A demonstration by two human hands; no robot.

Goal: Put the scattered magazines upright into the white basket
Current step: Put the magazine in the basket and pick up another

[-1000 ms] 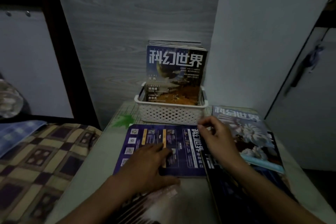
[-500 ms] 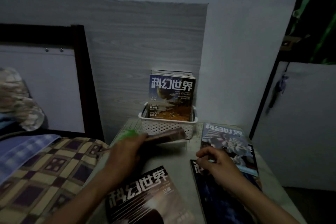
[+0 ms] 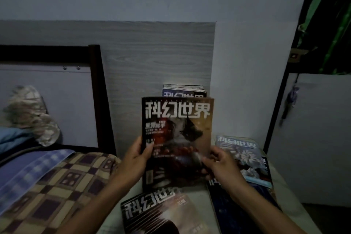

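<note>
Magazine [image 3: 177, 138] with the dark cover is up off the bench and held upright facing me, so I'd say we're mid-carry on this one. Left hand [image 3: 135, 159] has a grip on its left edge, thumb over the cover, and the right hand [image 3: 220, 165] pinches the lower right edge, both holding it firmly as far as I can see.

Right behind the held copy there's a batch of upright magazines [image 3: 183, 90] poking out over its top edge. The white basket itself is totally hidden behind the cover, so I'm guessing that's where they stand.

Next move, imo: push it forward and drop it bottom edge first in front of that batch, keeping it vertical so it doesn't flop.

Below the hands another magazine [image 3: 159, 213] lies flat, cut off by the frame edge. Off past the right hand a pale blue one [image 3: 241, 150] sits on a dark one [image 3: 233, 211]. Left of everything is a checkered blanket [image 3: 47, 182]. Lighting is awful, and small print is unreadable.
</note>
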